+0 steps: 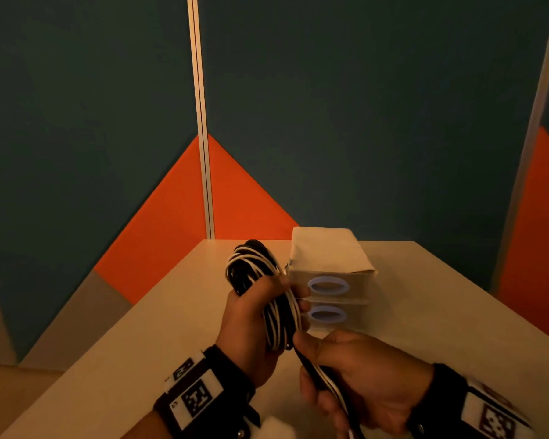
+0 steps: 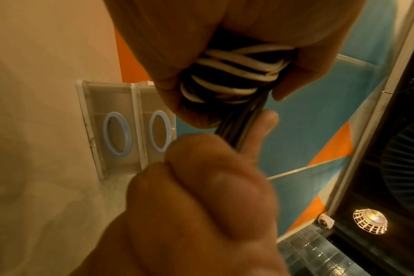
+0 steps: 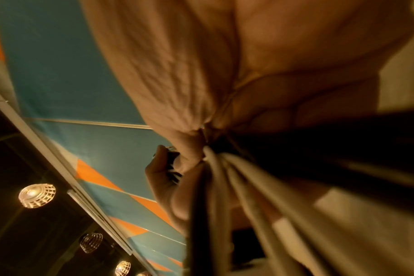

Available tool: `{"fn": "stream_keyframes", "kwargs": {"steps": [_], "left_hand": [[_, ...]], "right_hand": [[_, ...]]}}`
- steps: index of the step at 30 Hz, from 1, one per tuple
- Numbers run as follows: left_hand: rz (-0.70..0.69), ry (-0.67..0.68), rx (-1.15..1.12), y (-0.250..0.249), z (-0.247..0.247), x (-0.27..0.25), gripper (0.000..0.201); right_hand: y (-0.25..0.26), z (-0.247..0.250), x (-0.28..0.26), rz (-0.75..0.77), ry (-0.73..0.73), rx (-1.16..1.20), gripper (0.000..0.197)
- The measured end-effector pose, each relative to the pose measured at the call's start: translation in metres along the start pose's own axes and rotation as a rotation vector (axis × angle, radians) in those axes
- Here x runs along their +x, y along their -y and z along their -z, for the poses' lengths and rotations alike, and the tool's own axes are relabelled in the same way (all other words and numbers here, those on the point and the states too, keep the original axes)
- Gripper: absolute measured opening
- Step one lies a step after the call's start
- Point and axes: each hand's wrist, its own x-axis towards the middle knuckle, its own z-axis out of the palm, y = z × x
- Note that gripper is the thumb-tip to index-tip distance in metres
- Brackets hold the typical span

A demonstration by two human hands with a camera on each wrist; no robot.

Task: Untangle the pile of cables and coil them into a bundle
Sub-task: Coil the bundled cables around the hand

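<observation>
Low in the centre of the head view, we find the coil of black and white cables held up above the pale table, just left of two stacked clear boxes with blue oval openings. We note the left hand wrapped round the middle of the coil, thumb and fingers curled over the gathered loops; the left wrist view confirms the strands pressed together inside that fist. The right hand, lower right of the frame, is closed round the free tails of the cables, which run from the bottom of the coil back through its palm toward the lower edge. In the right wrist view those strands pass close to the lens, blurred. We judge the cables light, limp and somewhat springy: loops will tend to splay if the grip slackens, and the smooth jackets may slide over one another. The sound place to hold is the waist of the coil, where all turns cross, with the other hand feeding the tail under light tension. Both wrists are raised, palms turned inward toward each other, hands near but not touching. Coiling appears well advanced; only the tails remain loose.
</observation>
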Motion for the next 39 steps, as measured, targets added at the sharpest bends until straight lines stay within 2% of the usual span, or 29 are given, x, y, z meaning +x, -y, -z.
{"fn": "stream_keyframes", "kwargs": {"steps": [6,8,10,11,14,15,17,19,21,27,31,35,37,39], "left_hand": [[-0.013,0.065,0.064,-0.001,0.002,-0.001,0.004],[-0.026,0.054,0.123,-0.002,0.003,0.0,0.006],[-0.047,0.044,0.166,-0.004,0.004,0.002,0.009],[-0.06,0.052,0.182,-0.004,0.003,0.002,0.01],[-0.116,0.08,0.241,-0.003,0.002,0.002,0.005],[-0.131,0.09,0.266,-0.001,0.002,0.002,0.004],[-0.124,0.101,0.322,0.003,-0.002,0.0,0.017],[-0.095,0.096,0.338,0.008,-0.006,-0.004,0.012],[-0.101,0.092,0.339,0.012,-0.011,-0.008,0.013],[-0.223,0.097,0.391,0.015,-0.017,-0.012,0.015],[-0.162,0.134,0.374,0.016,-0.015,-0.008,0.013],[-0.076,0.177,0.384,0.015,-0.015,-0.007,0.022],[-0.068,0.235,0.442,0.011,-0.014,-0.007,0.036],[-0.148,0.26,0.548,0.007,-0.01,-0.005,0.058]], "right_hand": [[-0.006,0.002,0.005,0.021,-0.073,-0.089,0.056],[-0.005,0.0,0.007,0.052,-0.128,-0.136,0.048],[-0.006,0.001,0.01,0.15,-0.224,-0.203,0.036],[-0.006,0.003,0.011,0.221,-0.261,-0.231,0.042],[-0.005,0.014,0.009,0.444,-0.31,-0.316,0.08],[-0.006,0.015,0.008,0.497,-0.301,-0.317,0.084],[-0.008,0.013,0.009,0.57,-0.224,-0.312,0.088],[-0.011,0.007,0.013,0.638,-0.155,-0.343,0.092],[-0.015,0.004,0.018,0.712,-0.159,-0.352,0.096],[-0.012,0.012,0.016,0.73,-0.265,-0.356,0.082],[-0.011,0.009,0.013,0.744,-0.316,-0.393,0.074],[-0.004,0.006,0.007,0.728,-0.316,-0.395,0.063],[0.0,0.006,0.003,0.676,-0.296,-0.375,0.059],[0.005,0.007,-0.001,0.626,-0.255,-0.323,0.056]]}}
